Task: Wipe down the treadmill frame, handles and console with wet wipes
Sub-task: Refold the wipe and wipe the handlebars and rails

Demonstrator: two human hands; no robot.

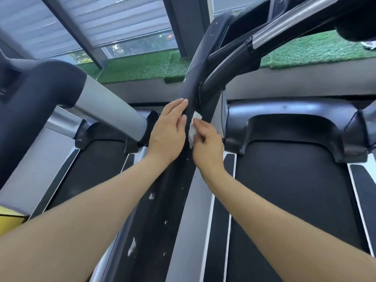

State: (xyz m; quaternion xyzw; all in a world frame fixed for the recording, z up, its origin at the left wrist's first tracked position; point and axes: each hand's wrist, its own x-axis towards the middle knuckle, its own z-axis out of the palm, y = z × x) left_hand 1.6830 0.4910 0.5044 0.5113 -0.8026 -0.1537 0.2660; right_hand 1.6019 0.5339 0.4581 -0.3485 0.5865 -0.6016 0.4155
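Both forearms reach from the bottom edge toward the dark upright post (162, 200) of the treadmill frame: the left hand (167, 129) lies flat with straight fingers against the post's left side, likely to steady it, while the right hand (207, 141) pinches a crumpled white wet wipe (193, 127) pressed to the post's face. White flecks (131, 246) lower on the post look still unwiped. A curved black handle (230, 64) joins just above the hands and would block an upward stroke; a neighbouring treadmill's grey upright (109, 106) crowds the left.

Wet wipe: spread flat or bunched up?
Bunched up. The wet wipe shows as a crumpled white wad pinched in the right hand against the black upright, with no flat sheet visible.
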